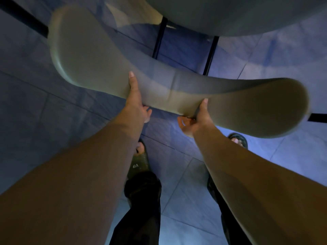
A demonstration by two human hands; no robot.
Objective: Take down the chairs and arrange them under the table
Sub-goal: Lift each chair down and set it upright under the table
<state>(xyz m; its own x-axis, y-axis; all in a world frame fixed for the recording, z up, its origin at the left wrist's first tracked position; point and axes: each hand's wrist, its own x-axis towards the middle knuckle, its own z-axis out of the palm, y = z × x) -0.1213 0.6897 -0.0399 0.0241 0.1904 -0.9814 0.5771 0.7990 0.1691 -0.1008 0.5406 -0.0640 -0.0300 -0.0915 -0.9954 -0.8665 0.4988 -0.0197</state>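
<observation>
A chair with a curved, padded olive-grey backrest [92,55] fills the middle of the head view, seen from above. My left hand [136,101] grips the lower edge of the backrest near its middle, thumb laid up on the padding. My right hand [196,119] holds the same edge a little to the right, fingers curled under it. The chair's black legs [159,38] run down toward the floor beneath a rounded grey table edge [230,18] at the top. The chair's seat is hidden.
Blue-grey floor tiles [53,112] lie all around. My feet in dark slide sandals [139,163] stand directly below my arms. A black bar [23,16] crosses the top left, and another dark piece [317,117] shows at the right edge.
</observation>
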